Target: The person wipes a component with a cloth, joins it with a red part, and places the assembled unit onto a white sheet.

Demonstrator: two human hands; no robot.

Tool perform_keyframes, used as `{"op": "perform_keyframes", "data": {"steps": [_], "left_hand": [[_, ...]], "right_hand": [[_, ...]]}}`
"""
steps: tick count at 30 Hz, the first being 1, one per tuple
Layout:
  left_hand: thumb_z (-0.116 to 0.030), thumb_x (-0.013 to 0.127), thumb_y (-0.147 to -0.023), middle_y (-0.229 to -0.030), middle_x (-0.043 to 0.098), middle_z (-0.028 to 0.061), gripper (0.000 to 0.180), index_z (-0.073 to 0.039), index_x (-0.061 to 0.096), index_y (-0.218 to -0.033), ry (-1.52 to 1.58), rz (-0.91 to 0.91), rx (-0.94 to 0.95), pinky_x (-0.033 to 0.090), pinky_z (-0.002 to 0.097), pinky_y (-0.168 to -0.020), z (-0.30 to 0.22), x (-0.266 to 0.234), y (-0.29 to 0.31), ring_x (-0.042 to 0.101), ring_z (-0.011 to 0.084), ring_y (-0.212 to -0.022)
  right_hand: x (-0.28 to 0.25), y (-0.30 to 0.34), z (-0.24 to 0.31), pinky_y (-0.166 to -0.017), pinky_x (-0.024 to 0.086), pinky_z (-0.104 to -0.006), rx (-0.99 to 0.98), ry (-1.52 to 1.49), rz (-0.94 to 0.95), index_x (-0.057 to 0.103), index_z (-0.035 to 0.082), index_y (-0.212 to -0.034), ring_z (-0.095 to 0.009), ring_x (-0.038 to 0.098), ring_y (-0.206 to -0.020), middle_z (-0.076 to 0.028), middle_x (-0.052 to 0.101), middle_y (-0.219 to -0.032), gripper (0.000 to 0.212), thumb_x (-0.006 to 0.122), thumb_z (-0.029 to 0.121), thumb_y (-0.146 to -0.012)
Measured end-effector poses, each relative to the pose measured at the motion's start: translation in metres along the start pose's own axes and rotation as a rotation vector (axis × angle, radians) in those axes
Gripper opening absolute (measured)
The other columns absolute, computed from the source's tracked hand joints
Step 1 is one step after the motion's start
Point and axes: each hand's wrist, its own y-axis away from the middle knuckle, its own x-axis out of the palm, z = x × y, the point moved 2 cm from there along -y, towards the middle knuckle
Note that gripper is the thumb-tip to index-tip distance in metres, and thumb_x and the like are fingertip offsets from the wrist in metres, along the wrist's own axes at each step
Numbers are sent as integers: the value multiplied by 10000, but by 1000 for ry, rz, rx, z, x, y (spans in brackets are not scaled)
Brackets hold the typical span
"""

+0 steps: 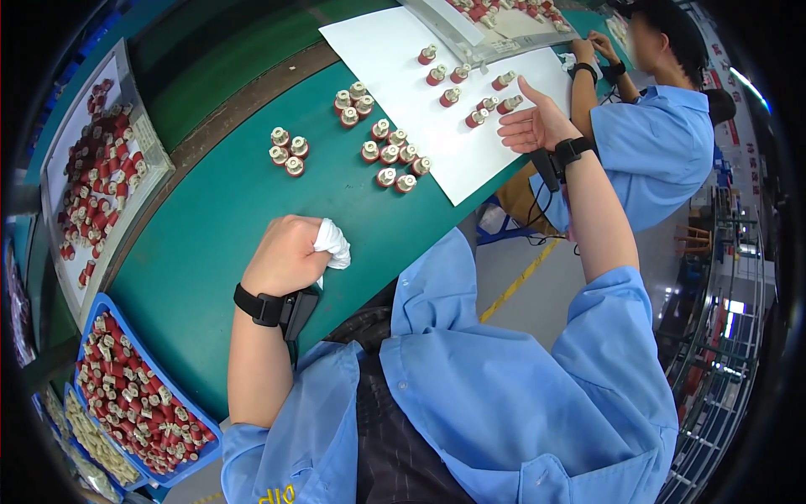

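My left hand (284, 254) is closed around a crumpled white cloth (333, 244) just above the green tabletop (227, 210). Over the right edge of a white sheet (457, 168), my right hand (537, 124) is open, fingers stretched and thumb raised, with nothing in it. Close to its fingertips a small red cylindrical part with a silvery top (509, 104) stands on the sheet, among several alike. More such parts form upright groups on the green top: one cluster (290, 152) at the left, another (353, 105) farther back, and a third (395, 155) at the sheet's edge.
At the left stand a tray (147, 139) of red parts and a blue bin (159, 370) heaped with them. Another tray (483, 52) lies at the far side. A co-worker in a blue shirt (659, 151) works at the right, near my right hand. Straps with small devices circle my wrists.
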Motion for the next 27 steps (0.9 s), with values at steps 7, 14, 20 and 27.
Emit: {"op": "perform_keyframes", "data": {"steps": [7, 14, 20, 27], "left_hand": [[57, 530, -685, -791, 732, 113, 250, -42, 733, -792, 21, -5, 27, 560, 361, -674, 1, 0, -1, 710, 300, -725], [38, 536, -688, -806, 741, 115, 234, -42, 733, -787, 62, 12, -32, 569, 369, -681, 1, -2, -2, 721, 298, -745], [48, 531, -688, -806, 741, 120, 248, -38, 739, -793, 82, 19, -37, 566, 366, -677, 6, 0, -2, 723, 300, -746], [17, 550, -698, -808, 743, 122, 231, -49, 748, -794, 1, 11, -41, 558, 377, -677, -1, 0, -2, 722, 306, -752]], "right_hand": [[-1, -7, -5, -633, 634, -302, -5, 103, -83, 700, -32, -1047, -220, 771, -754, -147, 766, -895, 810, 577, 754, -897], [-3, -12, -18, -643, 624, -278, -102, 124, -134, 678, -29, -1115, -177, 764, -759, -120, 768, -908, 820, 568, 757, -905], [-3, -16, -14, -645, 616, -260, -96, 204, -102, 672, -21, -1128, -158, 757, -748, -104, 762, -900, 830, 578, 769, -890], [-2, -14, -18, -632, 621, -273, -118, 123, -118, 665, -26, -1098, -179, 760, -747, -127, 755, -897, 842, 605, 780, -862]]}}
